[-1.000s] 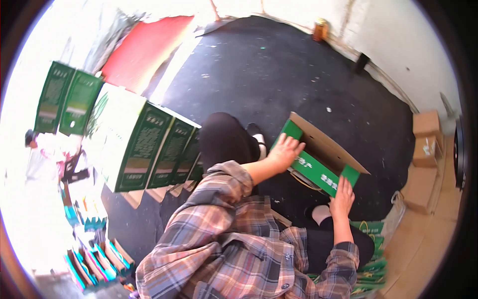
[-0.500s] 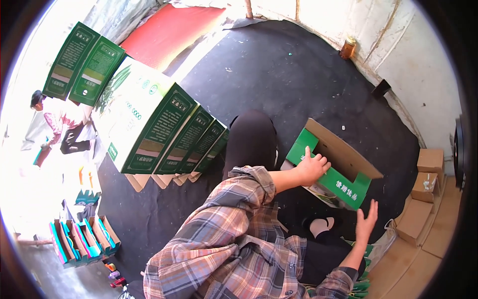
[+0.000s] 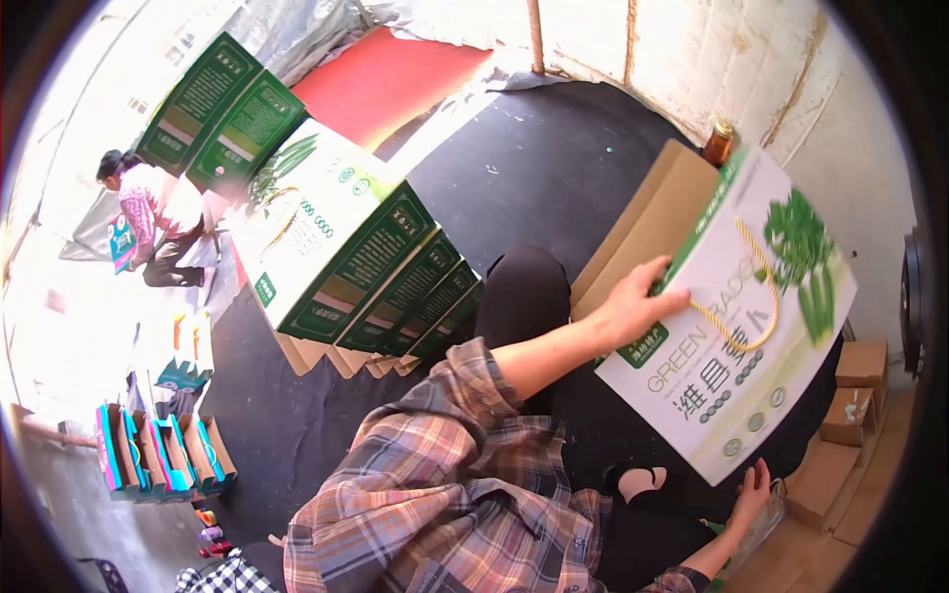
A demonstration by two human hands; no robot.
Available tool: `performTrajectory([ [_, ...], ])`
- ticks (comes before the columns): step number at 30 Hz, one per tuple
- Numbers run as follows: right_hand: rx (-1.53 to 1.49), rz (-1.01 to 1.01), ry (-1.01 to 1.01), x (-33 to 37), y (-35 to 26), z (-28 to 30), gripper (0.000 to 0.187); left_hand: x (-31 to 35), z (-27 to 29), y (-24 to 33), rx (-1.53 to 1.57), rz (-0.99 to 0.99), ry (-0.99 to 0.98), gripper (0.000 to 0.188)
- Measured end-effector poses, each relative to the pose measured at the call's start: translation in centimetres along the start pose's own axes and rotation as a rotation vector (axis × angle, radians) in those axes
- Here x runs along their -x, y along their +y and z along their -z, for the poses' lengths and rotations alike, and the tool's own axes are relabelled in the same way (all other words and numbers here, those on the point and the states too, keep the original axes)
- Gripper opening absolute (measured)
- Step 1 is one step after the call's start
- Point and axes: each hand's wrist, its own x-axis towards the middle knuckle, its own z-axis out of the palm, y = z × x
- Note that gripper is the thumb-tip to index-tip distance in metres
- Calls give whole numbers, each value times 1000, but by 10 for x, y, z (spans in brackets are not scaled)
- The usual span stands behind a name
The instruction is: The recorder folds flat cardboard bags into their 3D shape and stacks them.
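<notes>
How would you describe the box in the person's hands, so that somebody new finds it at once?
On the black floor mat, look right of the row of standing green boxes. The white gift box is raised at an angle, left hand at its upper edge, right hand below; alone there, it shows a gold cord handle and bare brown flaps.

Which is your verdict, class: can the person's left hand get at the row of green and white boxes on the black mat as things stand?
Probably yes, once freed. The left hand grips the big white carton, but the row of boxes stands close beside the person's knee, with only bare black mat between.
</notes>
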Motion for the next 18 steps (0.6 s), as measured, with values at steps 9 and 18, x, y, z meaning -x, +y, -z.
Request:
performTrajectory([
  [9,-37,-6,-48,-11,20,4,37,32,85,160,443,-265,100,53],
  [18,-1,0,-68,-1,7,3,37,134,247,234,34,-463,724,43],
])
